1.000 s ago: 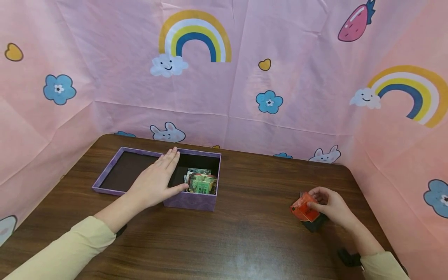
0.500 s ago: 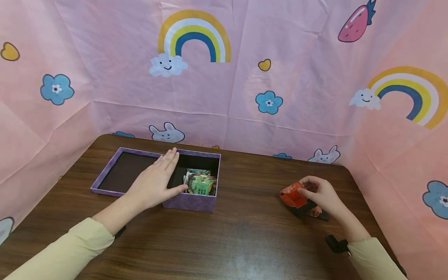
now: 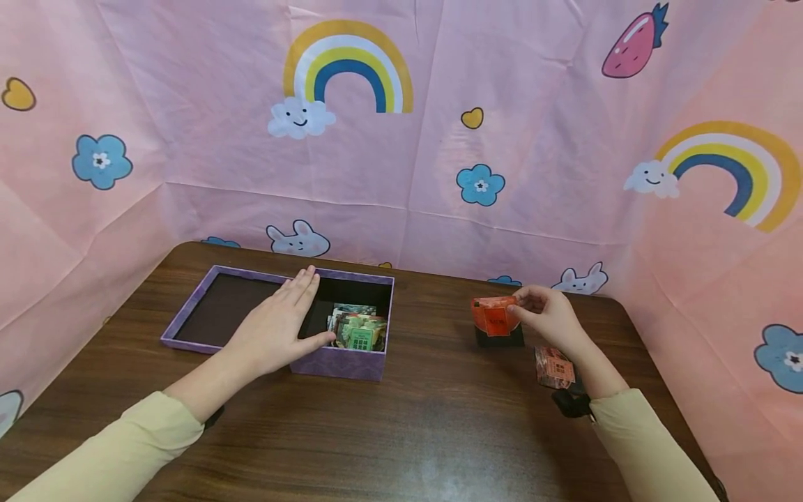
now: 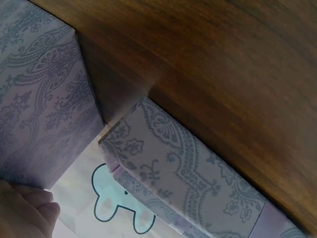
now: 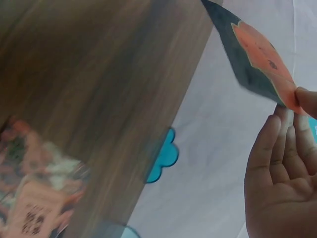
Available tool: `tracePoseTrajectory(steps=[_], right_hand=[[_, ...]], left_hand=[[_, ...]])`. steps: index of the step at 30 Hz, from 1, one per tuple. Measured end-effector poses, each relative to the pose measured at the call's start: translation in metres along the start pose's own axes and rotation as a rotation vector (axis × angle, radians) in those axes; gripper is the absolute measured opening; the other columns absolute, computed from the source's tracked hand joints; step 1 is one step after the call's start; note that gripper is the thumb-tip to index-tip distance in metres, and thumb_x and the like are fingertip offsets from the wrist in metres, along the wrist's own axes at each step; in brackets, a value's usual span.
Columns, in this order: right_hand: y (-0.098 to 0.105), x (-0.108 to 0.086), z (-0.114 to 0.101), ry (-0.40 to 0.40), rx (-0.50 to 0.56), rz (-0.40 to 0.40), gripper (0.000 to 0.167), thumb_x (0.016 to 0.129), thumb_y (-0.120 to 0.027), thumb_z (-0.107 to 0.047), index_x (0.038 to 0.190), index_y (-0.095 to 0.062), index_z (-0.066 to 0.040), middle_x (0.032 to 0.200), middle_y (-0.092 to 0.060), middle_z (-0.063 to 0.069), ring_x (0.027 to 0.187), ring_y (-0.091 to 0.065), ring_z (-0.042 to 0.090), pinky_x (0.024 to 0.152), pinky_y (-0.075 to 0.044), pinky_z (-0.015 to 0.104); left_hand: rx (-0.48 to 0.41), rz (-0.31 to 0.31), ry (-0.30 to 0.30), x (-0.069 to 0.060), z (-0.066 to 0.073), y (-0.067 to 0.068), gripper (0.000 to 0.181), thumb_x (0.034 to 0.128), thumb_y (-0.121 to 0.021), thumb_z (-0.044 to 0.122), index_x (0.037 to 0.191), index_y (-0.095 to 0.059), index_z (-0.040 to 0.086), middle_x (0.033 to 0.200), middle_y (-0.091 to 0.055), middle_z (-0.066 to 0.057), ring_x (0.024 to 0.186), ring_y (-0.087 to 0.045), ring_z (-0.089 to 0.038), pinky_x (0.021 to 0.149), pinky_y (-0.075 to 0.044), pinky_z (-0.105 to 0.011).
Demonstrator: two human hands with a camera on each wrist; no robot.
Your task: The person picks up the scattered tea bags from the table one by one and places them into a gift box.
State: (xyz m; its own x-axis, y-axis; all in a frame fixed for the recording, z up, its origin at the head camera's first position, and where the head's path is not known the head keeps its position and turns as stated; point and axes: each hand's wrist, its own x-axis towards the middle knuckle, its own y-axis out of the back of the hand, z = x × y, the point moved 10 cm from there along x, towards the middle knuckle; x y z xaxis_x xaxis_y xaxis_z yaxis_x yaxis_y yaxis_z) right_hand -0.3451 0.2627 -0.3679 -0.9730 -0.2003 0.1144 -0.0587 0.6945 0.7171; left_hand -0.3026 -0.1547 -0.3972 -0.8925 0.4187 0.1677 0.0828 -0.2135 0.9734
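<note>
My right hand (image 3: 555,321) pinches a red and black packet (image 3: 495,324) by its upper right corner, holding it upright above the table. In the right wrist view, the thumb and fingertips meet on the packet (image 5: 260,54). A second packet, reddish and flat (image 3: 553,367), lies on the table below the right wrist. My left hand (image 3: 276,324) rests with straight fingers along the left side of an open purple box (image 3: 339,364), thumb at its front edge. Inside the box, several printed packets (image 3: 360,331) lie at the right, a green one on top.
The shallow purple lid (image 3: 216,314), dark inside, lies upturned left of the box, partly behind the left arm. Both stand near the back of the wooden table (image 3: 433,432). Pink printed cloth (image 3: 433,153) hangs behind and at both sides.
My right hand has lifted the red and black packet and carried it left and toward the back, uncovering the second packet on the table. The left hand stays in place on the box.
</note>
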Motion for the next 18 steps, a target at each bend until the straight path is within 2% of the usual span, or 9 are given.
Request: tracePoseTrajectory(steps=[5,10,15,18], right_hand=[[-0.005,0.014,-0.016,0.017,0.035,0.013,0.018,0.099,-0.076,-0.011,0.111,-0.072,0.002,0.101,-0.076,0.017,0.085,-0.069,0.009,0.072,-0.059,0.021],[-0.014,0.028,-0.037,0.048,0.118,0.016,0.015,0.099,-0.075,-0.009,0.106,-0.072,0.005,0.099,-0.078,0.023,0.078,-0.073,0.004,0.071,-0.062,0.020],[-0.022,0.040,-0.063,0.098,0.179,0.023,0.014,0.098,-0.075,-0.008,0.100,-0.074,0.006,0.095,-0.079,0.024,0.069,-0.070,-0.001,0.068,-0.061,0.020],[-0.026,0.045,-0.078,0.128,0.219,0.026,0.014,0.099,-0.074,-0.009,0.099,-0.077,0.005,0.092,-0.078,0.024,0.068,-0.070,0.000,0.068,-0.062,0.021]], left_hand=[[0.009,0.004,-0.006,0.000,0.001,0.001,0.105,0.0994,-0.061,0.065,0.166,-0.023,-0.007,0.175,-0.020,-0.025,0.164,-0.023,-0.041,0.134,-0.026,-0.056],[0.018,0.002,-0.006,0.000,0.001,0.001,0.105,0.0993,-0.062,0.064,0.166,-0.023,-0.008,0.175,-0.021,-0.025,0.164,-0.023,-0.041,0.134,-0.026,-0.055],[0.018,-0.007,-0.002,0.000,0.001,0.000,0.106,0.0991,-0.063,0.063,0.166,-0.022,-0.007,0.176,-0.019,-0.025,0.164,-0.022,-0.041,0.134,-0.025,-0.056],[0.017,-0.014,0.001,0.001,0.000,0.000,0.106,0.0993,-0.063,0.063,0.166,-0.021,-0.007,0.176,-0.017,-0.025,0.164,-0.021,-0.041,0.134,-0.024,-0.055]])
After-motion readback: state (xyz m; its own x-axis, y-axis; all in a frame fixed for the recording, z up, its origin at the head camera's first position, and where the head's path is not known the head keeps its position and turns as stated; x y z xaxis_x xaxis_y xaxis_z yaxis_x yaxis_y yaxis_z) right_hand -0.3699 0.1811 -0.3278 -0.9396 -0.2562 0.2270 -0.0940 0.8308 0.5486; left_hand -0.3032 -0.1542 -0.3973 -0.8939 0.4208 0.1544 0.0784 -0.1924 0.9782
